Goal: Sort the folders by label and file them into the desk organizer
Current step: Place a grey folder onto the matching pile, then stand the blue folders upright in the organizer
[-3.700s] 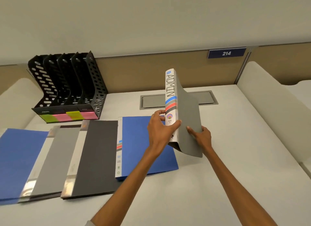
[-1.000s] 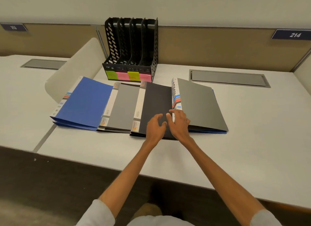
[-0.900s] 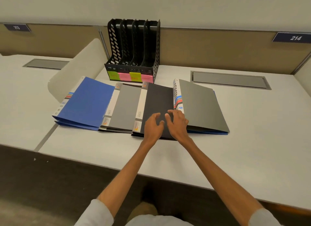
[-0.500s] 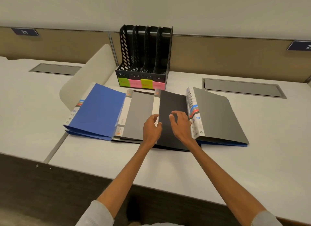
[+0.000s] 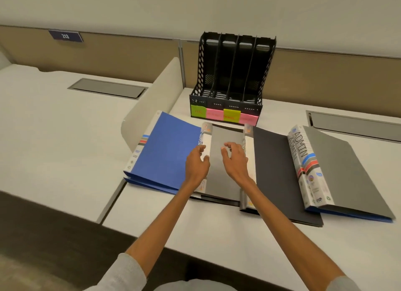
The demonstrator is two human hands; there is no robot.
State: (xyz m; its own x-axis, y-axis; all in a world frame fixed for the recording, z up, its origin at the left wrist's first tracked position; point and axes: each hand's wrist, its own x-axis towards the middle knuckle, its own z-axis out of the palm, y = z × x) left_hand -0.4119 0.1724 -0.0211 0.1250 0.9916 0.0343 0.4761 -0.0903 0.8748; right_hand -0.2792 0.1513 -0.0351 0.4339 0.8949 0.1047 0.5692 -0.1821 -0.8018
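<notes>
Several folders lie overlapping in a row on the white desk [image 5: 217, 232]: a blue folder [image 5: 165, 152] at the left, a light grey folder [image 5: 221, 178], a dark grey folder [image 5: 273, 171], and a grey folder with ADMIN on its spine [image 5: 345, 169] lying on another blue one at the right. My left hand [image 5: 196, 164] rests at the light grey folder's white spine, fingers curled. My right hand [image 5: 235, 158] hovers over its cover, fingers apart. The black desk organizer [image 5: 232, 78] stands empty behind, with green and pink sticky labels along its front.
A low white divider [image 5: 156, 100] stands left of the organizer, with a neighbouring desk beyond it. Grey cable hatches [image 5: 355, 126] are set into the desks. A tan partition runs along the back. The desk's front edge lies under my forearms.
The ADMIN folder was laid on the right-hand blue folder. Both hands have since moved left from the dark grey folder to the light grey one. The camera turned left.
</notes>
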